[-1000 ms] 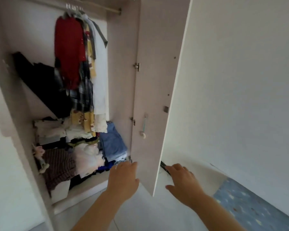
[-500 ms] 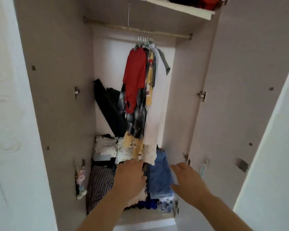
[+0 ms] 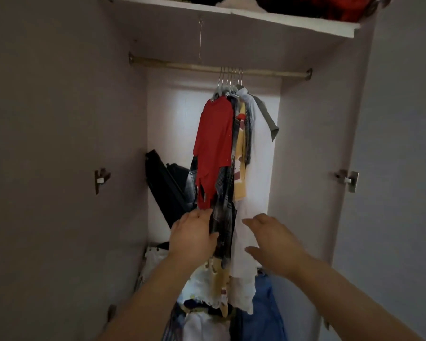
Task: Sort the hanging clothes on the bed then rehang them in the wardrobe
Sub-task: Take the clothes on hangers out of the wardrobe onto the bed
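Several garments hang bunched together from wire hangers (image 3: 229, 78) on the wardrobe rail (image 3: 177, 66): a red top (image 3: 214, 148), a dark plaid shirt (image 3: 223, 217), a yellow printed one (image 3: 240, 168) and a long white one (image 3: 258, 173). My left hand (image 3: 192, 236) reaches up at the left of the bunch, fingers against the plaid shirt's lower part. My right hand (image 3: 273, 238) is raised at the right side, fingers spread and relaxed near the white garment, holding nothing.
Both wardrobe doors stand open, with hinges (image 3: 101, 179) on either side. A dark bag (image 3: 167, 183) leans in the back left corner. Folded clothes (image 3: 202, 316) and blue jeans (image 3: 263, 316) are piled at the bottom. A shelf (image 3: 231, 16) above carries more items.
My view has turned from the door to face the open wardrobe and moved closer. Both hands have risen from the folded pile level up to the hanging clothes.
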`<state>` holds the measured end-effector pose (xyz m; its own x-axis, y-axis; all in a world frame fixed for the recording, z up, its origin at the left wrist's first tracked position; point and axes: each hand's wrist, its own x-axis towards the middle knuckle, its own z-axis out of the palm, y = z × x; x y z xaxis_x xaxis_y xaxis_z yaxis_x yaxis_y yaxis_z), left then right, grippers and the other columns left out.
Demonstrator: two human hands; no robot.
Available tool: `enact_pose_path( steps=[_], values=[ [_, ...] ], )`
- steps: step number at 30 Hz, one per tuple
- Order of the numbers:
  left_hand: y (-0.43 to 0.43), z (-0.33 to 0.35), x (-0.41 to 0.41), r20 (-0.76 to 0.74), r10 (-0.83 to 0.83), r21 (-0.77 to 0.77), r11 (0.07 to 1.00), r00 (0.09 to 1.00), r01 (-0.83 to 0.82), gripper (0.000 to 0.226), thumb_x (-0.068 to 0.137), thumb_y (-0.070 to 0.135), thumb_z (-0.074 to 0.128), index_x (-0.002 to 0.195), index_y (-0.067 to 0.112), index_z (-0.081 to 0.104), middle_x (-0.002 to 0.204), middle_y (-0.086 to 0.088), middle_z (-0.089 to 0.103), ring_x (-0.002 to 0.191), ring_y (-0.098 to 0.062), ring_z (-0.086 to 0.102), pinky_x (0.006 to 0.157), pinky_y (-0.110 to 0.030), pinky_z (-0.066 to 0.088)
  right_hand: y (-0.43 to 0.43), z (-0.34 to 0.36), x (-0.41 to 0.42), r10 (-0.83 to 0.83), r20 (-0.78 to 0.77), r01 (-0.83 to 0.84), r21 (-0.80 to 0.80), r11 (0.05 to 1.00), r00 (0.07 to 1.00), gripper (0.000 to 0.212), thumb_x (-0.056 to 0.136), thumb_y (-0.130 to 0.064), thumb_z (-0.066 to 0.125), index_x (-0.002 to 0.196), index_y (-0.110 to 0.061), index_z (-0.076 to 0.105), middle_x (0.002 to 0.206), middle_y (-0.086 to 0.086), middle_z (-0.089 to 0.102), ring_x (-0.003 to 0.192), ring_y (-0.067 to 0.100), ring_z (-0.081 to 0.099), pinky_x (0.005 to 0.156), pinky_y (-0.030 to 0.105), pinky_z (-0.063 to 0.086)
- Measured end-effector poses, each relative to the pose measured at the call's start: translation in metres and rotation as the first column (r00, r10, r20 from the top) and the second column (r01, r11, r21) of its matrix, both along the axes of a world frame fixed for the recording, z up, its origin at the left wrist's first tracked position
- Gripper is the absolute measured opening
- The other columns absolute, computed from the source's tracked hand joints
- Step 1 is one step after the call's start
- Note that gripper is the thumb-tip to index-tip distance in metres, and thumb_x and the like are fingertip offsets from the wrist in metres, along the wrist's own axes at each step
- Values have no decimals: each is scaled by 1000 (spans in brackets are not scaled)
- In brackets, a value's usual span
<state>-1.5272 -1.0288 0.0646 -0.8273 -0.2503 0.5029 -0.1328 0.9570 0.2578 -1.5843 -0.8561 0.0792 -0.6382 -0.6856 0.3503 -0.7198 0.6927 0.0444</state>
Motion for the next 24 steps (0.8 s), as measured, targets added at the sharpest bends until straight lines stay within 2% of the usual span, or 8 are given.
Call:
enact_pose_path(
  steps=[3, 5, 7, 9, 11, 15, 19, 24],
  values=[
    [-32, 21, -48, -78, -26, 47, 998, 997, 30, 59, 93, 39, 48, 146, 25, 26, 143, 2, 39, 130, -17, 35, 107, -33, 32, -35, 25, -45, 34, -77, -39, -57, 998, 996, 49, 96, -28, 47, 143, -22, 33, 137, 2, 41, 118, 20, 44, 98, 27, 38],
    [-53, 36, -76, -118, -32, 40, 999, 993, 37, 59, 94, 39, 46, 147, 24, 24, 144, 2, 37, 131, -17, 34, 107, -31, 31, -58, 38, -77, 55, -130, -67, -89, 994, 990, 49, 97, -23, 44, 145, -20, 32, 139, 2, 41, 120, 20, 43, 100, 26, 37],
    [-73, 52, -104, -169, -30, 42, 998, 985, 38, 59, 95, 38, 45, 147, 23, 22, 145, 2, 34, 132, -17, 32, 109, -31, 30, -81, 51, -105, 71, -169, -94, -134, 987, 983, 50, 94, -16, 50, 143, -15, 37, 136, 6, 45, 118, 24, 48, 99, 28, 40],
    [-90, 66, -130, -226, -34, 67, 996, 974, 51, 59, 96, 38, 45, 148, 22, 21, 146, 2, 33, 132, -17, 32, 109, -32, 30, -102, 64, -135, 116, -197, -156, -198, 968, 973, 52, 80, -4, 66, 130, -6, 53, 119, 14, 58, 101, 33, 60, 86, 37, 52],
    [-104, 78, -154, -262, -47, 90, 993, 964, 73, 60, 96, 38, 45, 148, 21, 21, 146, 0, 34, 132, -16, 32, 108, -32, 31, -121, 80, -161, 126, -263, -187, -221, 957, 956, 51, 73, 0, 69, 122, -2, 59, 108, 17, 62, 91, 35, 64, 76, 41, 56],
    [-126, 103, -200, -309, -63, 131, 986, 949, 108, 61, 96, 39, 46, 148, 21, 21, 148, -1, 32, 131, -17, 35, 109, -34, 32, -162, 132, -197, 88, -399, -179, -195, 964, 913, 52, 93, -14, 50, 143, -14, 36, 138, 8, 42, 122, 26, 42, 100, 34, 39],
    [-147, 128, -246, -340, -44, 117, 989, 939, 88, 61, 96, 39, 46, 148, 20, 20, 147, -2, 32, 131, -17, 35, 109, -32, 31, -201, 186, -247, 10, -452, -136, -247, 959, 892, 49, 89, -12, 52, 137, -11, 42, 130, 10, 42, 118, 29, 42, 96, 39, 41],
    [-166, 162, -303, -412, -13, 48, 998, 911, 36, 61, 95, 40, 45, 148, 21, 21, 146, 2, 33, 132, -14, 31, 106, -26, 28, -242, 241, -314, -77, -537, -113, -311, 944, 840, 47, 88, -10, 52, 134, -9, 41, 134, 9, 40, 121, 26, 36, 98, 32, 33]
  ],
)
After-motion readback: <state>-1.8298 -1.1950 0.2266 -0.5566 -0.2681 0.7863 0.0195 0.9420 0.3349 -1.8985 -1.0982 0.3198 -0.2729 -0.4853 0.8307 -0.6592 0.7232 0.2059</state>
